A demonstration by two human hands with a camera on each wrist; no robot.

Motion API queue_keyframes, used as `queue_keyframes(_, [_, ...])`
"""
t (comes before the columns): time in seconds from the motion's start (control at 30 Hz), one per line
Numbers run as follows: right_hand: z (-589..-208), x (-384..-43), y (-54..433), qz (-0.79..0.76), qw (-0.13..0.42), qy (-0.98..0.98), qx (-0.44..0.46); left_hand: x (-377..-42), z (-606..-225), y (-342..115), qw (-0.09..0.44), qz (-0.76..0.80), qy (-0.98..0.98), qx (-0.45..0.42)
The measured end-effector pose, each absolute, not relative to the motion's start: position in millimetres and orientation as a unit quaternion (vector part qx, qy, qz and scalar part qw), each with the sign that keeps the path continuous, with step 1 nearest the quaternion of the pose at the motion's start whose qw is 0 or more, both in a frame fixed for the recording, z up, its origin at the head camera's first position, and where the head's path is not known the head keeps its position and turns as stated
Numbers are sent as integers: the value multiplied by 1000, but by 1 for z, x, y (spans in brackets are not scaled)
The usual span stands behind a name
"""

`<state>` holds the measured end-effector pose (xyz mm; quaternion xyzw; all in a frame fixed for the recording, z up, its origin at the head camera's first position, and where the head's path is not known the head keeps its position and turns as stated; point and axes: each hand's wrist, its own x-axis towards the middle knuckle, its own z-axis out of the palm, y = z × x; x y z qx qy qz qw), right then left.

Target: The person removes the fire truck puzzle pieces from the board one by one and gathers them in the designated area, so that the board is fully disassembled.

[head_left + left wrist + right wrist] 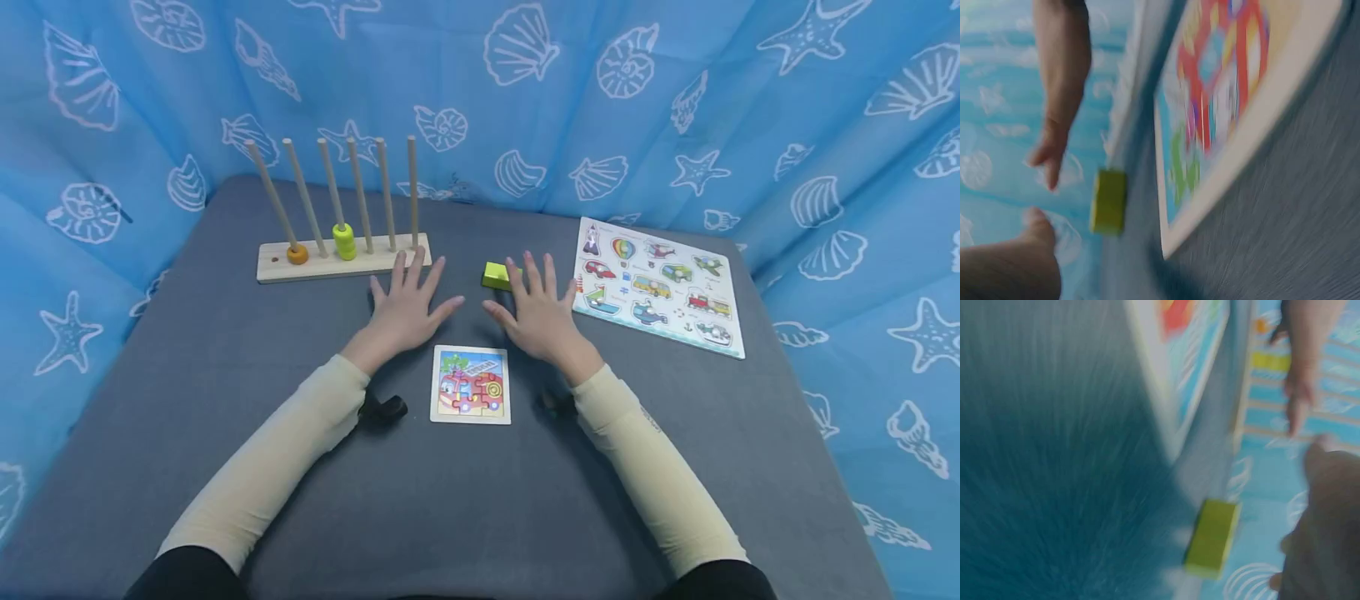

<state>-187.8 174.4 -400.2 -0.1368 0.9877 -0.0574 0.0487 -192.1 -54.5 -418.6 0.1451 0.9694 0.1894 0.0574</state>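
Both hands are held palm down with fingers spread, and neither grips anything. My left hand is in front of the wooden peg rack, its fingertips overlapping the rack's right end in the head view. My right hand is just in front of a yellow-green block, its index fingertip overlapping the block's right side there. Between the wrists lies a small framed jigsaw puzzle with a red vehicle picture, its pieces sitting in the frame. The left wrist view shows the puzzle and block, blurred.
An orange ring and lime-green rings sit on two of the rack's several upright pegs. At the right lies a white picture board with vehicle pieces. A blue shell-patterned curtain hangs behind the grey table.
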Motion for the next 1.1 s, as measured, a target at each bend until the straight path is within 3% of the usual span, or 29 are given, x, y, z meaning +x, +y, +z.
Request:
queue_keyframes(0.2, [-397, -149, 181, -108, 73, 970, -206, -145, -429, -59, 93, 245, 936, 236])
queue_keyframes(0.4, [-404, -126, 185, -184, 97, 944, -258, -117, -451, -62, 77, 249, 919, 295])
queue_keyframes(0.7, [-417, -124, 186, -221, 107, 939, -240, -106, -472, -65, -12, 207, 905, 371])
queue_keyframes(0.93, [-421, -123, 185, -248, 108, 936, -226, -107, -474, -67, -21, 192, 883, 428])
queue_keyframes(1.1, [-420, -125, 182, -265, 97, 934, -221, -106, -471, -62, -34, 174, 890, 421])
